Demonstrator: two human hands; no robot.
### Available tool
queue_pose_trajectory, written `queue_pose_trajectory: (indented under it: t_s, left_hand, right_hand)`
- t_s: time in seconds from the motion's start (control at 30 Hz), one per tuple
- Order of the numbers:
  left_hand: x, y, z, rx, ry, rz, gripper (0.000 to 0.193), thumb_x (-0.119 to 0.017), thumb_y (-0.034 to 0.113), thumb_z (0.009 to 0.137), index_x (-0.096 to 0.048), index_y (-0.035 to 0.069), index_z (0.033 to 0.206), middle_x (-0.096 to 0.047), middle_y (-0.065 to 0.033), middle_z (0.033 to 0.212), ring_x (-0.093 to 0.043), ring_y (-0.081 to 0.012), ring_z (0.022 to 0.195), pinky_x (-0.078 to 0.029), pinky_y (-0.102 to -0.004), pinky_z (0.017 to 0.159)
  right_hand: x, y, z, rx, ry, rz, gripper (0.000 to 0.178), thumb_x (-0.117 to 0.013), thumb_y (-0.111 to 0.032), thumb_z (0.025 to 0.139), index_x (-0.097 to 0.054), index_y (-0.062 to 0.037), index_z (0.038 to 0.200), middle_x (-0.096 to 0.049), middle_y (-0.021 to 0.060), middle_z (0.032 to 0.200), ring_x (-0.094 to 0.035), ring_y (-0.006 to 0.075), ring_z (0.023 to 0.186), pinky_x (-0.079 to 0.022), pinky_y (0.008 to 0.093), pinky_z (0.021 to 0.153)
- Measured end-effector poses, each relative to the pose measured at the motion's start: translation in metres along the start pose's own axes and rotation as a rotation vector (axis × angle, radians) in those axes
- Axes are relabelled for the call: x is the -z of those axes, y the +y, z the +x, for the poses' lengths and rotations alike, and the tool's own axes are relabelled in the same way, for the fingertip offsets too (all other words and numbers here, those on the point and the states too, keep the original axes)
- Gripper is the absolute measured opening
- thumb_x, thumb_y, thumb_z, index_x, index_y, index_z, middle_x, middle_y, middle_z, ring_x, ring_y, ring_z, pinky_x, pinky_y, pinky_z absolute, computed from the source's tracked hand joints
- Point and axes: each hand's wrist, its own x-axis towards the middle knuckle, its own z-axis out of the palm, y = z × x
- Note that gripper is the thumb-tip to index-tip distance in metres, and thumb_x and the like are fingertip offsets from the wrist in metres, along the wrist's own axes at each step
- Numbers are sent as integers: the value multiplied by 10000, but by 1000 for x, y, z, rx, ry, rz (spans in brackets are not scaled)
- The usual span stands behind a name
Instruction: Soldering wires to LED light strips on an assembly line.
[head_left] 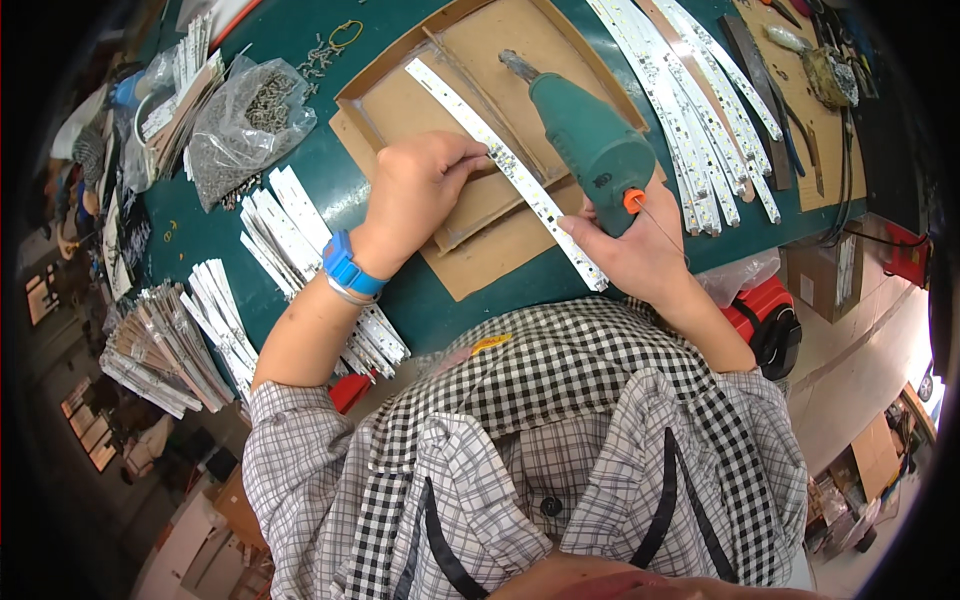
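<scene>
A long white LED strip board (535, 195) slants over a shallow cardboard tray (400, 85), its near end above my apron. My left hand (425, 175), with a blue watch on the wrist, pinches the strip's left edge near its middle. In my right hand (640, 245) is a green gun-shaped power tool (590, 120) with a grey metal tip pointing up and to the left, over the tray. The tool's body hides most of my right fingers. My right thumb lies against the strip's lower part.
LED strips (690, 120) lie fanned at the right, and more bundles (285, 235) lie at the left. A plastic bag of screws (255, 125) sits back left, with loose screws (320, 60) beside it. Pliers (805, 130) and other tools lie far right on the green table (415, 300).
</scene>
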Motion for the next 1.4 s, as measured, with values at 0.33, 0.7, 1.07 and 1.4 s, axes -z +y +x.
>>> queue_pose_trajectory:
  t_s: [0.33,0.7,1.07,1.4]
  left_hand:
    - [1,4,-1,166,57,-168,112,-774,58,814,-736,27,915,-742,-103,821,-720,-195,700,-554,-275,635]
    - [1,1,-5,136,52,-126,109,-797,69,798,-751,18,883,-747,-102,821,-727,-173,714,-567,-265,646]
    - [1,-1,-3,126,49,-131,98,-791,73,798,-761,24,877,-748,-97,810,-726,-178,699,-564,-263,633]
    - [0,-2,-2,115,38,-116,85,-789,80,792,-764,34,859,-743,-91,791,-718,-188,676,-551,-270,610]
  right_hand:
    - [36,-5,-16,63,31,465,492,-676,-12,832,-500,101,1277,-620,174,1102,-594,158,666,-504,265,563]
    - [62,-1,-28,22,-168,474,593,-766,-101,820,-484,104,1300,-611,196,1151,-606,141,698,-539,250,525]
    - [63,-3,-27,-120,-194,419,494,-757,-84,826,-518,88,1223,-613,134,919,-606,144,615,-523,252,509]
    - [62,-15,-21,-155,-180,395,510,-764,-144,812,-513,91,1189,-593,122,836,-597,163,534,-491,259,467]
